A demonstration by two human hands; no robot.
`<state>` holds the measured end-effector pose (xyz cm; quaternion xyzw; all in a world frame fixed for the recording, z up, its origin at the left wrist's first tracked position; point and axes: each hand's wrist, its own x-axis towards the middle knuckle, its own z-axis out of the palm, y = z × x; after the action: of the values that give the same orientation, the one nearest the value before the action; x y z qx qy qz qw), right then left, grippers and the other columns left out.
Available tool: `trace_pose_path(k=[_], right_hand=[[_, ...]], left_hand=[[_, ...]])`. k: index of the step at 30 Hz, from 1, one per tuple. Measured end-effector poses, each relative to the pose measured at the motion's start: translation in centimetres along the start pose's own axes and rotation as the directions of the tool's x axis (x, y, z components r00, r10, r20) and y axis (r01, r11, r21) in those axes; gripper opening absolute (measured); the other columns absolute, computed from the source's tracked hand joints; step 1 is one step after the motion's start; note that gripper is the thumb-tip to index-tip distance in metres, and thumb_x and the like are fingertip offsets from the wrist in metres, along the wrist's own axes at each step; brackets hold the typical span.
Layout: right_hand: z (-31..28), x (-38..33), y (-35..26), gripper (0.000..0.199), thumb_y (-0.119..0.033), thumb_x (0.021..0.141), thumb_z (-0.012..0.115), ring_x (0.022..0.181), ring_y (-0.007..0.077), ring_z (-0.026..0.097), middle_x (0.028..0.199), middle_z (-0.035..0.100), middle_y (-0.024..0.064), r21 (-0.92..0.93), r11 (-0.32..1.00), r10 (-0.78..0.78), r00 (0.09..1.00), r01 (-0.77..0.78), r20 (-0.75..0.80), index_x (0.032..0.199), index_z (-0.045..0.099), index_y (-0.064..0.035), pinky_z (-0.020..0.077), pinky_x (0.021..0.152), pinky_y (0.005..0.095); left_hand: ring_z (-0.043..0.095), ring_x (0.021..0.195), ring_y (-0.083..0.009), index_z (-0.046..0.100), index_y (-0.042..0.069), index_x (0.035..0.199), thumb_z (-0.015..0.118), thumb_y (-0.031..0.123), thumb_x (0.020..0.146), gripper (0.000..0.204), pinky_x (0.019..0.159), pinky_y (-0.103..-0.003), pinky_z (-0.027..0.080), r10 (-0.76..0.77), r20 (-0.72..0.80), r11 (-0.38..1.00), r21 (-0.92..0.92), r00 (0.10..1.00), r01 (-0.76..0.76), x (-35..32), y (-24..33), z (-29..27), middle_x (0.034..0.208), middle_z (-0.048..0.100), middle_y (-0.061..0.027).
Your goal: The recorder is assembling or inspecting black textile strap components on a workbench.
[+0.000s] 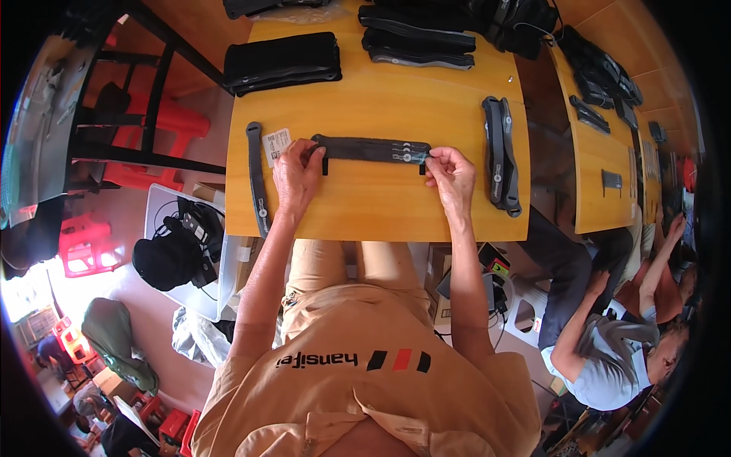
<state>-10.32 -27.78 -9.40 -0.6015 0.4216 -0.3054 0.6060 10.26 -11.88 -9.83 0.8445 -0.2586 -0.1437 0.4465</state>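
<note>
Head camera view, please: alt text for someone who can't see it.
A person's left hand and right hand pinch opposite ends of a dark grey strap at a wooden table. Another strap lies near its left edge, a strap bundle near its right, and dark stacks toward the far side.

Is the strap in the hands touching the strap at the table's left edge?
Apart: the head view shows yellow tabletop and a white label between the held strap and the left strap.
</note>
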Motion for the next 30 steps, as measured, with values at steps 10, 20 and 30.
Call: trace_pose_path(k=[10, 20, 30], right_hand=[[0.01, 0.17, -0.05, 0.012, 0.004, 0.081, 0.061, 0.058, 0.0082, 0.058, 0.071, 0.058, 0.0037, -0.007, 1.0, -0.016, 1.0, 0.016, -0.005, 0.091, 0.055, 0.0006, 0.0489, 0.046, 0.0206], [0.25, 0.2, -0.15, 0.011, 0.004, 0.081, 0.061, 0.056, 0.0078, 0.057, 0.069, 0.058, 0.0037, -0.001, 1.0, 0.005, 0.999, -0.005, -0.035, 0.089, 0.055, -0.0001, 0.0484, 0.044, 0.0203], [0.43, 0.36, -0.12, 0.008, 0.004, 0.08, 0.06, 0.054, 0.0072, 0.057, 0.066, 0.057, 0.0025, -0.031, 0.999, 0.027, 0.998, -0.029, -0.061, 0.085, 0.056, -0.0009, 0.0485, 0.043, 0.0203]], left_hand=[[0.061, 0.063, -0.0242, 0.064, -0.001, 0.086, 0.068, 0.018, 0.077, 0.022, 0.062, -0.033, 0.047, 0.011, 0.004, 1.0, 0.01, 1.0, -0.011, 0.05, -0.07, -0.17, 0.071, 0.063, -0.0139], [0.062, 0.063, -0.023, 0.064, -0.001, 0.086, 0.069, 0.017, 0.077, 0.021, 0.062, -0.032, 0.047, 0.012, 0.006, 1.0, -0.021, 1.0, -0.012, 0.07, -0.04, -0.14, 0.071, 0.063, -0.0139], [0.061, 0.058, -0.0201, 0.064, -0.002, 0.085, 0.069, 0.017, 0.077, 0.021, 0.059, -0.031, 0.047, 0.007, 0.003, 0.999, -0.036, 1.0, -0.007, 0.06, 0.13, -0.2, 0.066, 0.063, -0.0127]])
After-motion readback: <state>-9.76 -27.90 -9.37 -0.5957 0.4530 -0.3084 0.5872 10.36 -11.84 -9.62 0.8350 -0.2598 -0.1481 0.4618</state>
